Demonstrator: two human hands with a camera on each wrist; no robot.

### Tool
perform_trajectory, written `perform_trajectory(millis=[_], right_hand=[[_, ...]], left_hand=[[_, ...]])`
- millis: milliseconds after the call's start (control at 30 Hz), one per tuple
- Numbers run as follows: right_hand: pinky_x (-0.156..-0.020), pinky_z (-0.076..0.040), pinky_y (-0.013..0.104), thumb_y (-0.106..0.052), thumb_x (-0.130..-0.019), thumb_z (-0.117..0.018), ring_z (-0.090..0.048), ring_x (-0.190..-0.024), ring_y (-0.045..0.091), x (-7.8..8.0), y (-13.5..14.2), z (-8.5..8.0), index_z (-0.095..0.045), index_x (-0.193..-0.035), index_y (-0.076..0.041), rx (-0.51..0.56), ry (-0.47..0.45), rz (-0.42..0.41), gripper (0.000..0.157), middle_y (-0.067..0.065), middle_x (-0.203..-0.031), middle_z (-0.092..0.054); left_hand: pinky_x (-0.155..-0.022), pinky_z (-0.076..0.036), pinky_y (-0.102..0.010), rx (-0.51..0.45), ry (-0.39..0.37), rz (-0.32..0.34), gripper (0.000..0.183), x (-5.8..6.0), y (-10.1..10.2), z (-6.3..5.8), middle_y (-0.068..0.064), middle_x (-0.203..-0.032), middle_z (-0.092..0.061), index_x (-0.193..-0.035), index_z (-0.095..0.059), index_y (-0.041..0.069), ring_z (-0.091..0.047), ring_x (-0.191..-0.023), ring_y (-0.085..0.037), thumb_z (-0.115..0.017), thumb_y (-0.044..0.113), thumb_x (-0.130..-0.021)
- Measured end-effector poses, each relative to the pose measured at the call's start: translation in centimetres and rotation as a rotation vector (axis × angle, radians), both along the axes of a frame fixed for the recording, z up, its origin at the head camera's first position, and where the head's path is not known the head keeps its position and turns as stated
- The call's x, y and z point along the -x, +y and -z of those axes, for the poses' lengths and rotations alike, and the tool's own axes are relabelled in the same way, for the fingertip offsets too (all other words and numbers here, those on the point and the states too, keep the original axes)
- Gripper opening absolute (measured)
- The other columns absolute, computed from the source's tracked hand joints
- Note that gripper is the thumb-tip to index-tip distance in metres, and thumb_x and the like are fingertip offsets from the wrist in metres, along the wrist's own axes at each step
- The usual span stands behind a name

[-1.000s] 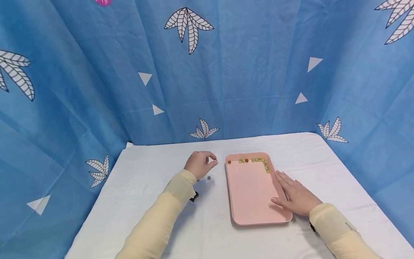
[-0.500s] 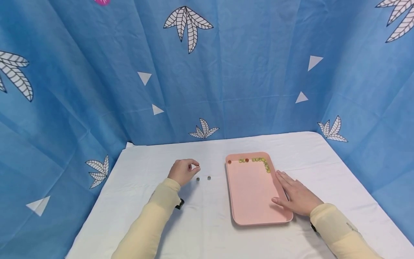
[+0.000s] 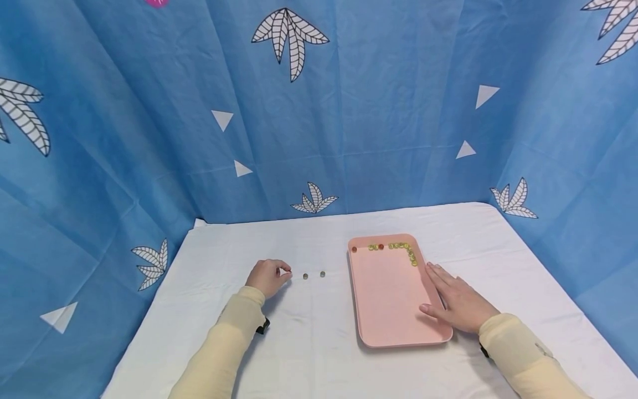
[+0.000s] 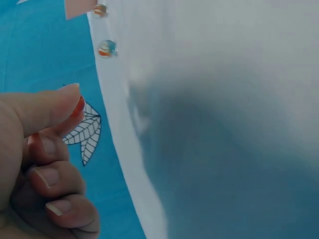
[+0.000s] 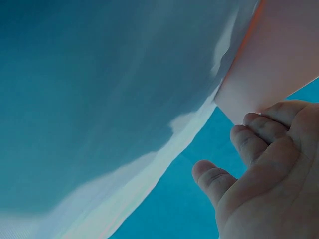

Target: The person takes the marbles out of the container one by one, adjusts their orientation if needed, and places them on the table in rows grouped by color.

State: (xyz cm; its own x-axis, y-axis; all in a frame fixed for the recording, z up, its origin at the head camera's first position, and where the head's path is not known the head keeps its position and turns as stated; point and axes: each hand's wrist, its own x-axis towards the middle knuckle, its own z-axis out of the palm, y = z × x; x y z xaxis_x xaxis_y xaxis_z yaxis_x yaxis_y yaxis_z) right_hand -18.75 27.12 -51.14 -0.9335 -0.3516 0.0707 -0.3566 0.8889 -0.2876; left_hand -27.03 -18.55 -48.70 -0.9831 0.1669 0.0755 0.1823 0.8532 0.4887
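Observation:
My left hand point(image 3: 267, 276) is over the left part of the white-covered table, low beside two marbles. Its thumb and forefinger pinch a small red marble point(image 4: 79, 105), mostly covered by the fingertips, while the other fingers curl inward. To its right lie two loose marbles, a nearer one point(image 3: 305, 276) and a farther one point(image 3: 322, 274); up close they look like clear glass with coloured swirls. My right hand point(image 3: 457, 299) rests with straight fingers on the right rim of a pink tray point(image 3: 394, 310), thumb over the inside. Several yellow marbles point(image 3: 401, 245) and two reddish ones point(image 3: 381, 246) line the tray's far edge.
A white cloth point(image 3: 309, 354) covers the table. Behind it and at both sides hang blue curtains point(image 3: 389, 111) with leaf and triangle prints. The tray's raised walls stand right of the loose marbles.
My left hand has moved left and nearer to me, away from the tray's far left corner, still pinching the red marble. Both loose marbles have come into full view. My right hand stays put.

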Motion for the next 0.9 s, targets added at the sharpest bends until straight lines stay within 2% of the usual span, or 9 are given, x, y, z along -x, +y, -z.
perform_trajectory(millis=[400,900], right_hand=[[-0.105,-0.028,0.060,-0.066,-0.085,-0.057,-0.029,-0.139,0.037,0.1,-0.1,0.0,-0.026,-0.150,-0.001,0.003,0.012,-0.003,0.097,0.018,-0.154,-0.028],[-0.107,-0.025,0.059,-0.066,-0.084,-0.058,-0.027,-0.140,0.037,0.2,0.0,0.1,-0.024,-0.151,-0.002,0.000,-0.011,0.004,0.098,0.017,-0.155,-0.026]], left_hand=[[-0.058,-0.039,-0.030,0.036,-0.033,0.009,0.010,0.1,-0.5,1.2,0.005,-0.063,-0.053,-0.093,-0.076,0.015,-0.046,-0.060,-0.013,-0.076,0.016,-0.084],[-0.063,-0.042,-0.031,0.099,-0.029,0.016,0.008,0.2,-0.5,1.7,0.010,-0.065,-0.057,-0.091,-0.076,0.017,-0.048,-0.064,-0.011,-0.077,0.017,-0.083]])
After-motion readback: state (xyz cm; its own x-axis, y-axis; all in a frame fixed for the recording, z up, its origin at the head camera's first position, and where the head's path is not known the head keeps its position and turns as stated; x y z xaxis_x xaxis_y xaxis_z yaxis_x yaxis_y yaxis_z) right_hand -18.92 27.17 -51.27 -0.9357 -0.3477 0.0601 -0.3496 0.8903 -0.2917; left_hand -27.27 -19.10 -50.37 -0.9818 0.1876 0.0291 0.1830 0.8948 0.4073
